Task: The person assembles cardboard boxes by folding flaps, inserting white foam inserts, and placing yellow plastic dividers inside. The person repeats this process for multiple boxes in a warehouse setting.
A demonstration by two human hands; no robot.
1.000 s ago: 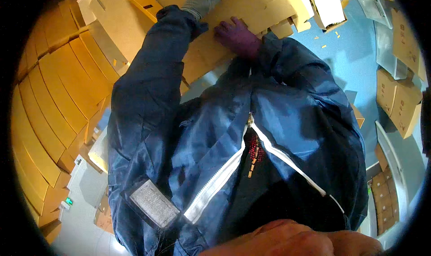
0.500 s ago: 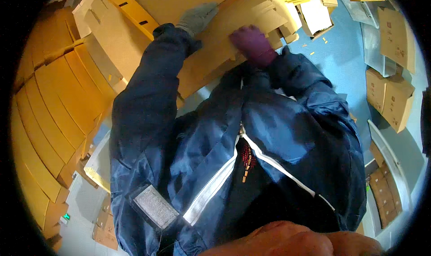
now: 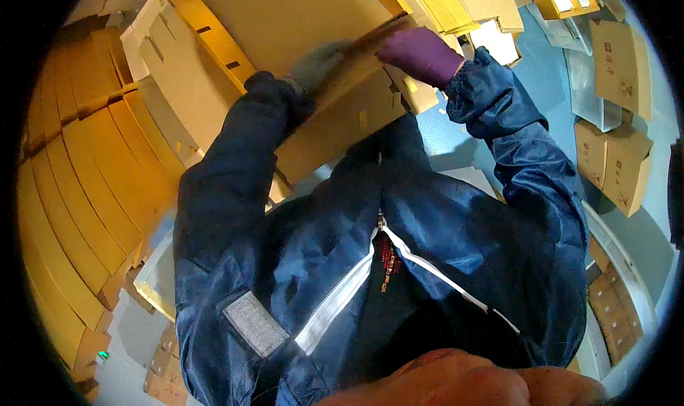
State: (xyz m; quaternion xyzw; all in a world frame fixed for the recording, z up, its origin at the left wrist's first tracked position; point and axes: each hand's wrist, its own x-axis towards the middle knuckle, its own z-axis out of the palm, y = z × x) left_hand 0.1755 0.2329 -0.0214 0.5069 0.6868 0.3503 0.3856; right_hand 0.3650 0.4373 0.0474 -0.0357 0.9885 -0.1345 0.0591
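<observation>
A brown cardboard box lies in front of me, partly folded, with its near wall standing up toward me. My left hand, in a grey glove, reaches over that wall. Its fingers are stretched out along the inner side, partly in shadow. At the wall's right end my right hand, in a purple glove, is closed on the cardboard edge, its fingertips bent over the top. A slotted side wall rises at the box's left.
Stacked flat cardboard fills the left side. Yellow-brown cardboard pieces and an open carton with white contents lie beyond my right hand. Closed cartons and clear plastic bins stand along the right on blue floor.
The near cardboard panel has swung up from a flatter position into an upright wall. My right hand has moved right and now grips its end. My left hand has shifted slightly toward me.
</observation>
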